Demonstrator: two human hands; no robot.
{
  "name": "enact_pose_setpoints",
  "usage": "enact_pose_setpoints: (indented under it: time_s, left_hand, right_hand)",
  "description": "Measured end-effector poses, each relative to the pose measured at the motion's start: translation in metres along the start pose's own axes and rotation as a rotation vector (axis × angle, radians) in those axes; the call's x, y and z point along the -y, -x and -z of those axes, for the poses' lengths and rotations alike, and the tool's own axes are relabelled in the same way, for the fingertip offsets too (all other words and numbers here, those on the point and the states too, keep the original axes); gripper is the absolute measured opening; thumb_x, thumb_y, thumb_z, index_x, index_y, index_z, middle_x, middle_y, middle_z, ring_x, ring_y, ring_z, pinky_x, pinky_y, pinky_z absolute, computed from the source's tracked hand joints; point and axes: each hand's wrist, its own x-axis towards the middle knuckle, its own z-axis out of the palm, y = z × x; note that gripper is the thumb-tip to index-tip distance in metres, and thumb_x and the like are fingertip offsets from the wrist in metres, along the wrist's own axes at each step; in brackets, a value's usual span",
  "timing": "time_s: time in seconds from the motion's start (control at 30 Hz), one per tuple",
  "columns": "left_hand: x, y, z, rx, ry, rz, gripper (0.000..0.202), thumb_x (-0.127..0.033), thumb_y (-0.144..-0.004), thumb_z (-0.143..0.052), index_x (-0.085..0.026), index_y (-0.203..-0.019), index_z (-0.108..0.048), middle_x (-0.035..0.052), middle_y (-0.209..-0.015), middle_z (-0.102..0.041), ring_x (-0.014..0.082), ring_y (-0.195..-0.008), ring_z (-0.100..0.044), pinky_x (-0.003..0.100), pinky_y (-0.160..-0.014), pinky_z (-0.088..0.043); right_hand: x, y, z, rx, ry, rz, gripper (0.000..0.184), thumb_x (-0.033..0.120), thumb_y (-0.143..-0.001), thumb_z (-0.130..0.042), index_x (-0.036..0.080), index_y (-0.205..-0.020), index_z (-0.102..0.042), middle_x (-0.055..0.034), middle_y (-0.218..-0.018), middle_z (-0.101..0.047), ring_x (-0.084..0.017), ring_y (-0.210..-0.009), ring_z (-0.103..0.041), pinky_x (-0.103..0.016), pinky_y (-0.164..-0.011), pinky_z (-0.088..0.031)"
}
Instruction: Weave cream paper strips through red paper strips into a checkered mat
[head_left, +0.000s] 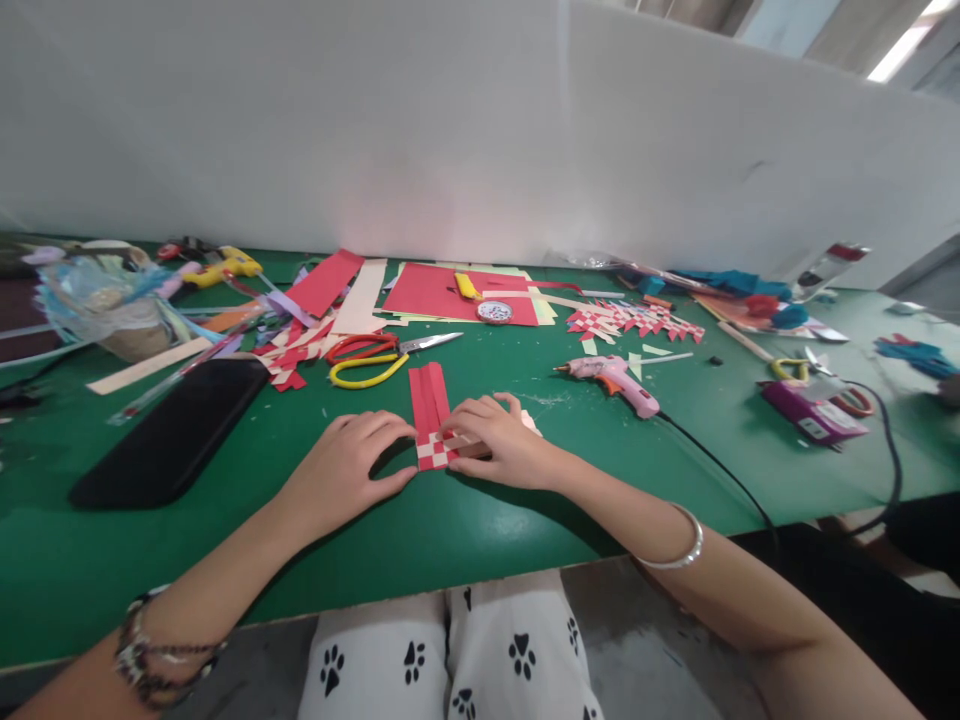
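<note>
A small weave of red and cream paper strips (430,410) lies on the green table (480,520), its red strips running away from me. My left hand (346,470) rests to its left, fingertips pinched on the woven lower corner. My right hand (499,438) presses on the right side, fingers curled over a cream strip that sticks out of the weave.
Red and yellow scissors (371,358) lie just behind the weave. A pink glue gun (619,382) with a black cord sits to the right. A black case (174,428) lies at left. Red paper sheets (450,290), a tape roll (494,311) and woven scraps (637,320) line the back.
</note>
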Motion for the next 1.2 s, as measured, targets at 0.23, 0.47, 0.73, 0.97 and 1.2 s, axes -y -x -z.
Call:
enact_pose_setpoints:
  time_s: [0.23,0.47,0.73,0.97,1.2]
  left_hand:
    - [0.002,0.0,-0.001,0.017,0.06,-0.012,0.024,-0.042,-0.082,-0.05,-0.021,-0.093,-0.055,0.0048,-0.103,-0.061,0.0221,-0.094,-0.055,0.035,-0.08,-0.041]
    - [-0.001,0.0,-0.003,0.017,0.13,0.009,0.023,-0.042,-0.084,-0.047,-0.02,-0.082,-0.054,0.0052,-0.097,-0.059,0.0208,-0.092,-0.053,0.034,-0.08,-0.044]
    - [-0.002,0.002,-0.004,-0.022,0.143,0.039,0.031,-0.047,-0.082,-0.049,-0.019,-0.092,-0.059,0.006,-0.099,-0.059,0.0219,-0.094,-0.054,0.035,-0.081,-0.045]
    - [0.001,0.001,-0.003,0.001,0.097,-0.038,0.025,-0.042,-0.083,-0.05,-0.02,-0.089,-0.06,0.0053,-0.094,-0.062,0.0206,-0.089,-0.056,0.034,-0.079,-0.044]
    - [0.0,0.001,-0.001,0.002,0.079,-0.039,0.026,-0.042,-0.084,-0.047,-0.02,-0.09,-0.06,0.0056,-0.095,-0.062,0.0203,-0.088,-0.056,0.034,-0.078,-0.045]
  right_hand:
    - [0.002,-0.003,-0.004,0.002,0.026,-0.017,0.039,0.041,-0.077,-0.06,0.019,-0.108,-0.053,-0.0067,-0.107,-0.055,-0.021,-0.101,-0.047,-0.043,-0.095,-0.017]
    - [0.004,-0.006,-0.008,-0.008,0.09,-0.009,0.037,0.044,-0.077,-0.058,0.023,-0.107,-0.057,-0.0058,-0.103,-0.052,-0.02,-0.098,-0.046,-0.045,-0.094,-0.018]
    - [0.006,-0.005,-0.007,-0.012,0.099,-0.016,0.037,0.043,-0.078,-0.057,0.023,-0.109,-0.055,-0.0057,-0.104,-0.053,-0.02,-0.098,-0.046,-0.045,-0.095,-0.017]
    - [0.008,-0.005,-0.01,-0.035,0.098,-0.051,0.03,0.043,-0.078,-0.057,0.021,-0.098,-0.055,-0.0046,-0.102,-0.055,-0.02,-0.097,-0.047,-0.046,-0.096,-0.014]
    - [0.009,-0.007,-0.009,-0.04,0.081,-0.062,0.029,0.044,-0.079,-0.056,0.02,-0.096,-0.054,-0.0053,-0.1,-0.056,-0.02,-0.096,-0.048,-0.046,-0.096,-0.014]
